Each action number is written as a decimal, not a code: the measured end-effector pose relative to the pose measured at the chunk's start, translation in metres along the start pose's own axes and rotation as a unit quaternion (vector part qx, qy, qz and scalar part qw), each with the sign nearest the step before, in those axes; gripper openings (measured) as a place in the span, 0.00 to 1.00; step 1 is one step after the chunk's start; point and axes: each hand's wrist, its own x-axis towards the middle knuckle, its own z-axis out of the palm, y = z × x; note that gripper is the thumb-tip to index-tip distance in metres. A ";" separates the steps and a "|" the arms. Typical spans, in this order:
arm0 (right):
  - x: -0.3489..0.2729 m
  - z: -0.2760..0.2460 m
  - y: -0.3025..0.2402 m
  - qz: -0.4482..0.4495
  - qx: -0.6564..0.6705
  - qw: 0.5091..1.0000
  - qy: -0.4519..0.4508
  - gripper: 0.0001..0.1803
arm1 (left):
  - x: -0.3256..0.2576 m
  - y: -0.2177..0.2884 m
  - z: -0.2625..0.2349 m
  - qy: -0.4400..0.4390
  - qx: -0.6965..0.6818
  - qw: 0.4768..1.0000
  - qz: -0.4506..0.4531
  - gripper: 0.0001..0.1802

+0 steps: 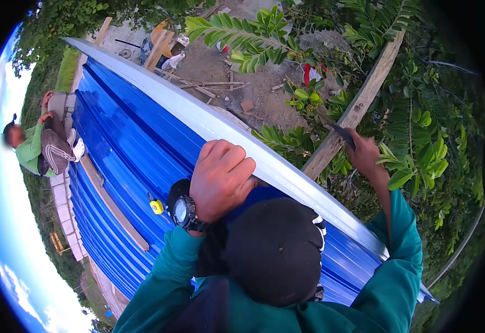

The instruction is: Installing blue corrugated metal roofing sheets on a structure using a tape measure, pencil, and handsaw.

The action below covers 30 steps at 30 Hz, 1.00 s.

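Note:
My left hand (220,176), with a black watch (182,212) on its wrist, is curled closed beside the long pale metal edge strip (264,161) of a blue corrugated roof. What its fingers hold, if anything, is hidden. Out past the strip, my right hand (363,155) is closed round the dark handle of a tool (343,136). The tool's far end lies by a wooden pole (359,108) and is hard to make out. A black, rounded, cloth-covered shape (276,252) fills the space between my forearms.
Blue roof sheets (126,133) spread leftward, carrying a yellow tape measure (156,207) and a long plank (109,194). Another person (45,139) in green sits at the roof's far left. Leafy branches (420,144) crowd the right; bare ground (253,100) with scattered wood lies below.

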 end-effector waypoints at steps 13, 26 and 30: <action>0.007 0.000 0.005 0.021 0.025 0.999 -0.035 0.19 | 0.032 -0.006 0.019 -0.022 0.052 0.998 0.017 0.22; -0.069 -0.053 0.014 0.106 0.014 0.993 -0.054 0.26 | 0.019 -0.008 0.017 -0.036 0.019 0.999 0.008 0.23; -0.160 -0.165 -0.004 0.191 0.017 0.975 -0.116 0.26 | 0.020 -0.001 0.013 -0.024 0.047 0.998 -0.016 0.21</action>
